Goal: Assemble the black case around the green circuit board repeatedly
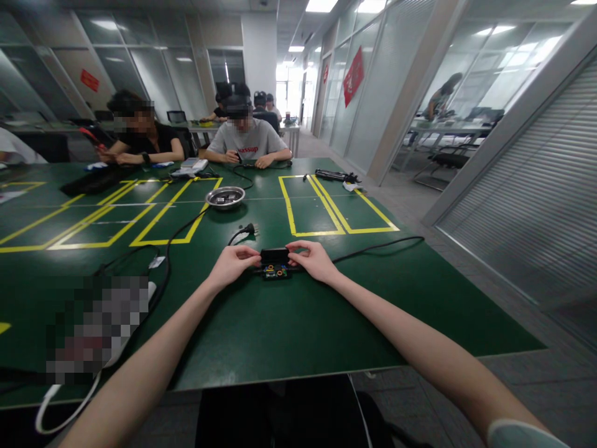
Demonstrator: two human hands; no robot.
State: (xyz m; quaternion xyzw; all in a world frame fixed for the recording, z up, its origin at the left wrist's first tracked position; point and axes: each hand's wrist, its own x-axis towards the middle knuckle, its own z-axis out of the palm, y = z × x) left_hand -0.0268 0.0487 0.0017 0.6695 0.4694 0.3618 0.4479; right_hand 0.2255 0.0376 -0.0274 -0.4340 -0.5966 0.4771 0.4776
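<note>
Between my hands, a black plastic cover [275,256] is tilted up behind a small circuit board [276,271] with coloured parts, which sits in a black lower case. My left hand [236,261] pinches the left end of the cover with thumb and fingers. At its right end, my right hand [313,256] pinches it the same way. A black cable [377,250] runs from the case off to the right. Behind my left hand lies a black power plug [250,229] with metal prongs. Whether the cover touches the case is too small to tell.
A metal bowl [226,198] with small metal parts stands beyond the plug. On the left lies a white power strip [125,336], partly blurred out, with cables. Yellow tape [317,234] marks the green table [326,336]. Two people sit across, and a black bundle [333,176] lies at the far right.
</note>
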